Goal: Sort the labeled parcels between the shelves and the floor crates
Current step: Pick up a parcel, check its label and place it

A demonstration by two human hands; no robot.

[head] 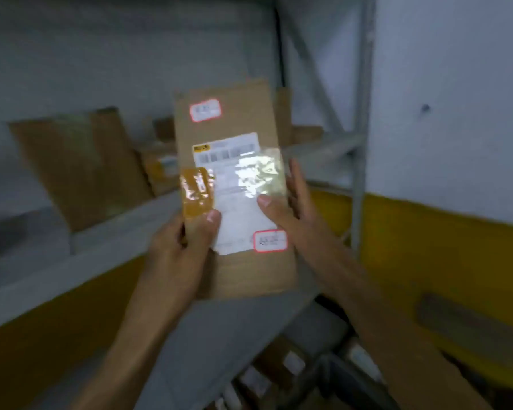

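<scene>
I hold a flat brown cardboard parcel (243, 119) upright in front of me, its white shipping label and two red-bordered stickers facing me. My left hand (184, 247) grips its lower left edge, thumb on the front over a patch of brown tape. My right hand (293, 211) holds the right edge, thumb pressed on the label and fingers behind. Glossy clear tape glares across the label's middle.
A grey metal shelf (107, 241) runs behind and left, carrying a large leaning cardboard box (77, 164) and smaller parcels (160, 170). A shelf upright (363, 113) stands right of the parcel. Below right, more labeled parcels (290, 365) lie near the floor. Wall is white over yellow.
</scene>
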